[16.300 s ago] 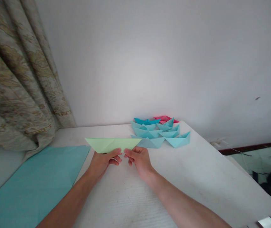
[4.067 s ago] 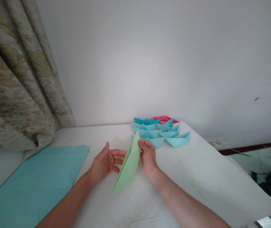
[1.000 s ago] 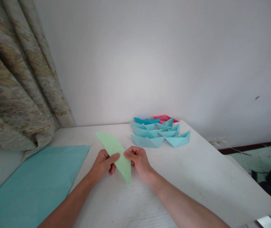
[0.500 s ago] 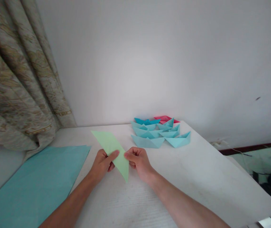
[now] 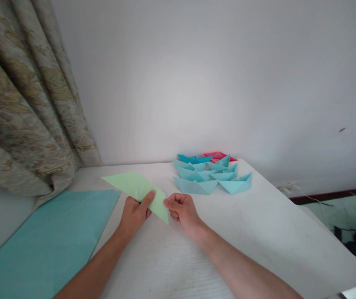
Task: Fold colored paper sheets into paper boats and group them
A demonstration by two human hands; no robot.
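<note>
Specimen: a pale green folded paper [image 5: 137, 189], long and pointed at both ends, held tilted over the left-front part of the white desk [image 5: 259, 232]. Its upper point lies toward the desk's left side, just above the corner of a flat teal paper sheet [image 5: 47, 245]. Its lower point sits beside the right hand [image 5: 182, 214]; contact with the desk cannot be confirmed.

Grip: the left hand [image 5: 133, 215] is closed on the paper, with the left thumb [image 5: 148, 199] pressed on the upper face and the fingers behind it. The right hand is curled and just beside the paper's lower edge. Whether its fingertips touch that edge cannot be told. The two hands are close but apart.

Handling estimate: very light, thin and easily creased, stiff only along its folds. The points look the most fragile. The doubled middle looks the safest place to hold, with light pressure.

Surroundings: a group of blue origami boats [image 5: 207, 176] and a red boat [image 5: 219, 155] sit at the desk's far edge.
</note>
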